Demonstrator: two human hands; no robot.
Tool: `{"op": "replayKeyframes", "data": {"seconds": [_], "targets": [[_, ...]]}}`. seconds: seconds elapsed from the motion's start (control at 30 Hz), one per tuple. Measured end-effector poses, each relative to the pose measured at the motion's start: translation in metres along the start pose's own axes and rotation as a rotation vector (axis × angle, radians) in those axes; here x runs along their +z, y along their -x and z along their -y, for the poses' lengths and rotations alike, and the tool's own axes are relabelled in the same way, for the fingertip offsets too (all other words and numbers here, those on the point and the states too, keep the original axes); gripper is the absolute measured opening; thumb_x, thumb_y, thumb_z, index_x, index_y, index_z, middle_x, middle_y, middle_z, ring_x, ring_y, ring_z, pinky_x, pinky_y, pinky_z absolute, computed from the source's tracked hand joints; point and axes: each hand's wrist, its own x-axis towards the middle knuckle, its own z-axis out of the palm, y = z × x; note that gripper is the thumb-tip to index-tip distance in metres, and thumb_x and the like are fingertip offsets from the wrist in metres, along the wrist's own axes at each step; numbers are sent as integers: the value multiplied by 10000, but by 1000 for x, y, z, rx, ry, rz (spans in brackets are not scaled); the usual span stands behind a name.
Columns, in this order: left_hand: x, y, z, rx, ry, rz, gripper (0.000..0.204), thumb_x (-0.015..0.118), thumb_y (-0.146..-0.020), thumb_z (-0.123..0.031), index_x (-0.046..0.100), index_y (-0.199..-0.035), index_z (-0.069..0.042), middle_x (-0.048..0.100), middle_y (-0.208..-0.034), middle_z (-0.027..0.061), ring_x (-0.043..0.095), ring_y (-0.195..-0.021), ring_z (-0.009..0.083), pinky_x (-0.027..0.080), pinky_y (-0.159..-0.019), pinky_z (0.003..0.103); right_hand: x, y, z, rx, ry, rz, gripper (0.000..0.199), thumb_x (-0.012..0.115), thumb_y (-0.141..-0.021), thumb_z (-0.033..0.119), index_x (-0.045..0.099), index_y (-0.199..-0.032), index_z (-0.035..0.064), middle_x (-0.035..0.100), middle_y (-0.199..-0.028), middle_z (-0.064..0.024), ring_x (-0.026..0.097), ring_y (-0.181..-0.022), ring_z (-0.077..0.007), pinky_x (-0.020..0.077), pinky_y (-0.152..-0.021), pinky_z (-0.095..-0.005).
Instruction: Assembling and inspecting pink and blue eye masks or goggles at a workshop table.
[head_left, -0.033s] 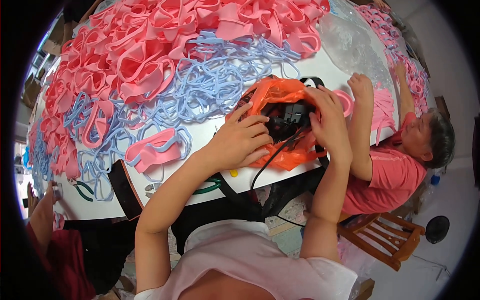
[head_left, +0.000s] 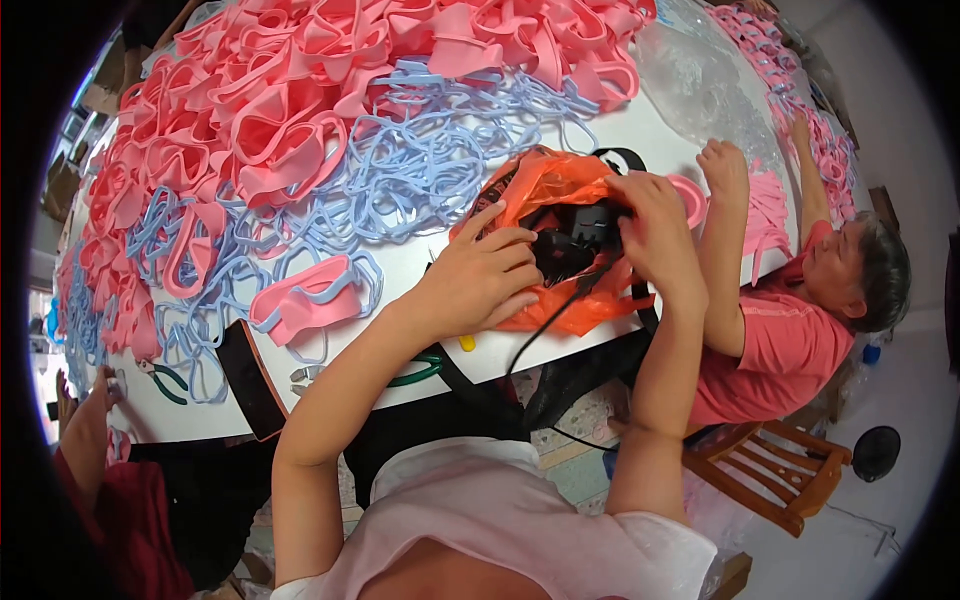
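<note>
On the white table in front of me stands an orange plastic bag with its mouth gaping. Inside it lie black objects, blocky and partly shaded, of a kind I cannot make out; a black cable runs out over the front rim. My left hand lies along the bag's left rim, fingers a little apart, holding that side back. At the right rim my right hand is curled over the plastic, its fingertips partly hidden at the opening.
Pink foam bands and light blue cords pile up beyond. Nearer lie a dark phone-like slab and green-handled pliers. A person in a red shirt works at right beside a wooden chair; another person's hand is far left.
My right hand has turned slightly, and its thumb has dropped out of sight. The bag's right rim and the black objects inside have shifted a little. My left hand stays nearly still.
</note>
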Motion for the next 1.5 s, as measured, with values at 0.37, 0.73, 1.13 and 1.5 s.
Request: {"op": "replayKeyframes", "data": {"seconds": [0.37, 0.73, 1.13, 1.5], "targets": [[18, 2, -3, -84, -33, -131, 115, 694, -820, -171, 651, -880, -83, 625, -949, 39, 579, -1089, 210, 306, -1139, 506, -28, 18, -10, -144, 123, 133, 135, 654, -821, 29, 594, -934, 70, 608, -912, -52, 551, -917, -262, 390, -820, -403], [26, 5, -16, -65, -12, -273, 142, 698, -790, -149, 623, -899, -97, 599, -1025, 55, 568, -1112, 224, 326, -1127, 504, -17, 96, 25, -33, 233, 416, 223, 724, -775, 173, 626, -956, 89, 570, -1056, -125, 521, -944, -309, 383, -819, -439], [5, 105, -83, -278, 187, -392, 272, 727, -740, -80, 657, -1002, -98, 609, -1030, 51, 586, -1066, 226, 388, -1061, 480, -17, 23, 5, 517, -698, -410, 79, 513, -991, 68, 512, -1061, 31, 568, -944, -49, 559, -769, -125, 472, -668, -221], [1, 148, -86, -389, 140, -498, 238, 704, -743, -75, 662, -977, -75, 606, -946, 51, 587, -992, 223, 422, -1014, 446, -50, -20, 24, 311, -1144, -665, 203, 494, -983, 144, 592, -1044, -23, 632, -1055, -139, 642, -952, -237, 543, -878, -399]]}}
